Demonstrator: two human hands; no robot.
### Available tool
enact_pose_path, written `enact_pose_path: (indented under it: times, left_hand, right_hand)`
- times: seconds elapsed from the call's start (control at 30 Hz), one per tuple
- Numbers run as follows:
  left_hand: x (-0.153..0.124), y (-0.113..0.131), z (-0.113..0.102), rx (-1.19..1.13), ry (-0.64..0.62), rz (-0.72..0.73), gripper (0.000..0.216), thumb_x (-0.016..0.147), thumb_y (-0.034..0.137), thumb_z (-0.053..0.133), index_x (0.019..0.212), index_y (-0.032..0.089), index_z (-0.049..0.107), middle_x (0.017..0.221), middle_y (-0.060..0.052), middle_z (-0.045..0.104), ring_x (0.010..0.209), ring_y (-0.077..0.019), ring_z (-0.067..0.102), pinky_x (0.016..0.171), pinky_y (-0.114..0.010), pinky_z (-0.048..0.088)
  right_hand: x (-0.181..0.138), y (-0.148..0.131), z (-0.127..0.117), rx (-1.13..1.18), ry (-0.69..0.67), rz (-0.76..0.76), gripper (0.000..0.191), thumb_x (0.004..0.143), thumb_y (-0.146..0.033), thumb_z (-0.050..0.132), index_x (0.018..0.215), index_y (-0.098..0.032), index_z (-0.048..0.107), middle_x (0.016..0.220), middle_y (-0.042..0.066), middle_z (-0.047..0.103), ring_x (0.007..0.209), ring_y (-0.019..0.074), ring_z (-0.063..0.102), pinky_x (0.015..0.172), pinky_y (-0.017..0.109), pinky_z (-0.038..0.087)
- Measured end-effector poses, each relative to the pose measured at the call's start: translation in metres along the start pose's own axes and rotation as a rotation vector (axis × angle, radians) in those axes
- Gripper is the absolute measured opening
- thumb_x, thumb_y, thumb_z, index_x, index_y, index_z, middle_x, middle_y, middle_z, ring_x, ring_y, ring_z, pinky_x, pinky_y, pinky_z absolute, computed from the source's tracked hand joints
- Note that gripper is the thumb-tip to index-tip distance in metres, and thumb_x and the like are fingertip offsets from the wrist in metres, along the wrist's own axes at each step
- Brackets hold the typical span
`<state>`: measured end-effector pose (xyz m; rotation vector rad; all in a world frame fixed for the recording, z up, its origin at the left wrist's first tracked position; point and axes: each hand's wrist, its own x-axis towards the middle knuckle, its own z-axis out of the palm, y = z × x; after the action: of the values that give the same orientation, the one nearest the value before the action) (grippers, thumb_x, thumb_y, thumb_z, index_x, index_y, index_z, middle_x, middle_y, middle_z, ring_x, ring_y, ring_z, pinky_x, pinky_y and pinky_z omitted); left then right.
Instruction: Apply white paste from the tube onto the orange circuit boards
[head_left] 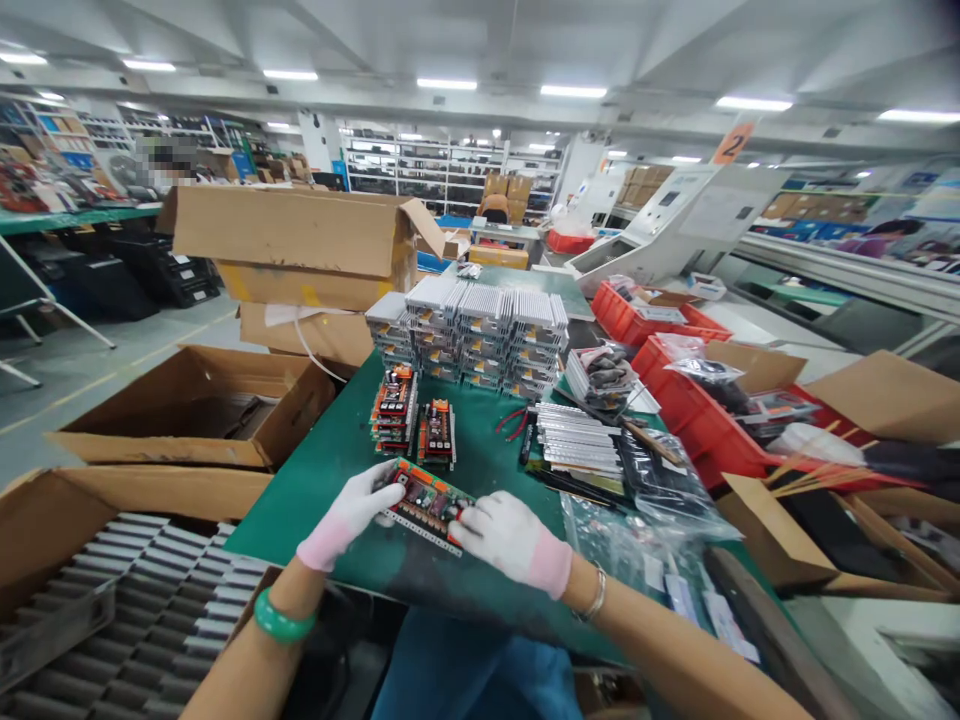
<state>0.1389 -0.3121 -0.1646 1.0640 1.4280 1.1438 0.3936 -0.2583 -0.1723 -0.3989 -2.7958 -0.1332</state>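
Both my hands wear white gloves with pink cuffs. My left hand (pixel 346 515) grips the left end of a circuit board (pixel 425 503) with orange and black parts that lies on the green table mat (pixel 330 470). My right hand (pixel 511 540) is closed on the board's right end. Just beyond the board stand two short stacks of similar boards (pixel 415 418). Farther back sits a large block of stacked silver heat sinks (pixel 471 335).
Open cardboard boxes (pixel 187 405) stand at the left, the nearest one (pixel 135 610) filled with grey finned parts. Red bins (pixel 697 420) and plastic bags (pixel 645 500) crowd the right side. Loose silver plates (pixel 574 445) lie right of centre. Shelving and a person are far behind.
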Motion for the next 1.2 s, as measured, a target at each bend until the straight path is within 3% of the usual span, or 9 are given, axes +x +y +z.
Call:
enact_pose_path:
  times: [0.17, 0.3, 0.4, 0.5, 0.57, 0.73, 0.9, 1.07, 1.2]
  left_hand:
    - [-0.002, 0.001, 0.031, -0.285, 0.193, 0.011, 0.065, 0.059, 0.041, 0.080, 0.110, 0.015, 0.050, 0.112, -0.011, 0.062, 0.091, -0.0225, 0.064, 0.061, -0.027, 0.057]
    - [-0.004, -0.007, 0.058, -0.399, 0.276, 0.130, 0.067, 0.052, 0.039, 0.083, 0.102, 0.017, 0.045, 0.099, -0.006, 0.062, 0.087, -0.0232, 0.064, 0.068, -0.035, 0.058]
    - [-0.004, -0.011, 0.062, -0.289, 0.297, 0.192, 0.060, 0.054, 0.034, 0.082, 0.099, 0.018, 0.046, 0.090, -0.002, 0.062, 0.083, -0.0204, 0.063, 0.075, -0.036, 0.056]
    - [-0.005, -0.014, 0.050, -0.208, 0.154, 0.171, 0.059, 0.058, 0.035, 0.079, 0.107, 0.017, 0.050, 0.097, -0.007, 0.064, 0.089, -0.0227, 0.064, 0.082, -0.038, 0.054]
    - [-0.007, -0.018, 0.036, -0.207, 0.130, 0.145, 0.064, 0.060, 0.039, 0.078, 0.111, 0.015, 0.049, 0.097, -0.009, 0.064, 0.089, -0.0238, 0.065, 0.084, -0.040, 0.053]
    - [-0.026, -0.038, -0.008, -0.164, 0.425, 0.131, 0.070, 0.055, 0.049, 0.079, 0.108, 0.016, 0.049, 0.089, -0.006, 0.065, 0.081, -0.0240, 0.067, 0.080, -0.041, 0.054]
    - [-0.056, -0.060, -0.042, -0.124, 0.663, 0.102, 0.074, 0.050, 0.055, 0.080, 0.106, 0.018, 0.049, 0.086, -0.005, 0.065, 0.081, -0.0255, 0.068, 0.079, -0.042, 0.056]
    - [-0.079, -0.068, -0.049, -0.223, 0.817, 0.032, 0.070, 0.046, 0.050, 0.081, 0.101, 0.019, 0.051, 0.082, -0.002, 0.065, 0.075, -0.0218, 0.066, 0.072, -0.037, 0.058]
    - [-0.091, -0.064, -0.045, -0.180, 0.916, -0.018, 0.061, 0.045, 0.044, 0.077, 0.097, 0.021, 0.055, 0.080, -0.001, 0.066, 0.070, -0.0191, 0.065, 0.069, -0.033, 0.058]
  right_hand:
    - [0.011, 0.018, 0.002, 0.462, 0.331, 0.661, 0.042, 0.090, -0.030, 0.054, 0.131, -0.023, 0.050, 0.124, 0.008, 0.058, 0.106, 0.0194, 0.061, 0.085, 0.032, 0.052]
    - [0.037, 0.035, 0.002, 0.646, 0.397, 0.818, 0.041, 0.080, -0.032, 0.063, 0.120, -0.020, 0.060, 0.115, 0.007, 0.064, 0.099, 0.0203, 0.065, 0.088, 0.033, 0.052]
    - [0.061, 0.054, 0.002, 0.644, 0.347, 0.799, 0.030, 0.086, -0.031, 0.057, 0.112, -0.019, 0.063, 0.109, 0.005, 0.069, 0.099, 0.0175, 0.065, 0.089, 0.028, 0.050]
    - [0.085, 0.078, 0.006, 0.499, 0.284, 0.744, 0.025, 0.093, -0.029, 0.047, 0.111, -0.022, 0.063, 0.111, 0.003, 0.069, 0.104, 0.0157, 0.063, 0.092, 0.026, 0.046]
    - [0.100, 0.096, 0.010, 0.454, 0.240, 0.740, 0.025, 0.094, -0.029, 0.046, 0.111, -0.022, 0.063, 0.112, 0.003, 0.069, 0.104, 0.0167, 0.062, 0.091, 0.026, 0.045]
    - [0.128, 0.127, 0.027, 0.379, 0.119, 0.732, 0.026, 0.095, -0.029, 0.045, 0.112, -0.020, 0.062, 0.113, 0.006, 0.068, 0.103, 0.0184, 0.062, 0.088, 0.028, 0.044]
    - [0.140, 0.132, 0.043, 0.316, 0.040, 0.720, 0.027, 0.096, -0.033, 0.043, 0.112, -0.023, 0.062, 0.114, 0.005, 0.066, 0.103, 0.0173, 0.061, 0.089, 0.028, 0.043]
    - [0.136, 0.124, 0.044, 0.282, 0.082, 0.748, 0.034, 0.093, -0.035, 0.049, 0.124, -0.023, 0.057, 0.131, 0.006, 0.056, 0.113, 0.0187, 0.056, 0.093, 0.029, 0.044]
    - [0.107, 0.123, 0.020, 0.235, 0.187, 0.762, 0.032, 0.094, -0.032, 0.046, 0.123, -0.023, 0.056, 0.130, 0.005, 0.054, 0.116, 0.0169, 0.054, 0.097, 0.028, 0.042]
